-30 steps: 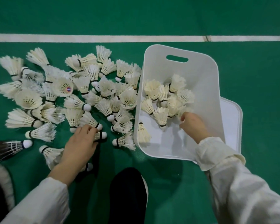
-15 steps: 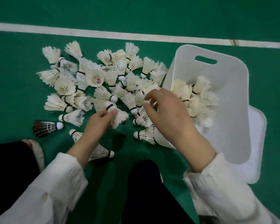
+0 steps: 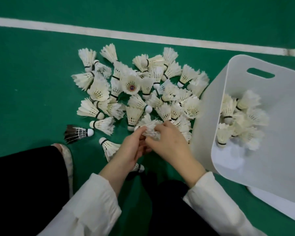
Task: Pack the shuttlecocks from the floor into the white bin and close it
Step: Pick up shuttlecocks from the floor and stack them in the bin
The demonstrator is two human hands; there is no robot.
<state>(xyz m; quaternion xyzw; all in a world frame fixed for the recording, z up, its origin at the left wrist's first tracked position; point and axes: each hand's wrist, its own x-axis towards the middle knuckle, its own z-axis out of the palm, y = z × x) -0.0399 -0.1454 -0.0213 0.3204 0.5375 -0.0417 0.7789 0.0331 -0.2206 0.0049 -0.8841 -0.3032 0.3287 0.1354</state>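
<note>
Far L, near edge: a black trouser leg [image 3: 24,184] is filling the corner, w/ a pale shoe [image 3: 67,157] poking out beside it. Just beyond the shoe a black-feathered shuttlecock [image 3: 77,133] is lying on its side on the green floor [image 3: 32,82], cork pointing R, slightly apart from the rest. A white court line [image 3: 109,34] is running across the far side.

Centre-L: the floor pile [image 3: 143,92] of white shuttlecocks is sprawling btwn that line and the hands. Some are lying flat, some standing feathers-up, and the pile's R edge is lying against the bin's L wall.

L hand [image 3: 131,150] is reaching in from a white sleeve [image 3: 92,206]. Its fingers are curled, w/ thumb and fingertips pinching the cork end of a white shuttlecock [image 3: 149,129] at the pile's near edge. R hand [image 3: 170,143] is sitting close against it on the R, fingers bent down and gripping the feather end of the same shuttlecock. It's blurry there, so can't tell if more than one is being held.

R side: the white bin [image 3: 271,167] is standing open, w/ a handle slot [image 3: 260,75] in its far wall. A loose heap of binned shuttlecocks [image 3: 240,120] is lying inside toward its L wall. The lid [image 3: 279,208] is lying flat under the bin, sticking out at near R.
</note>
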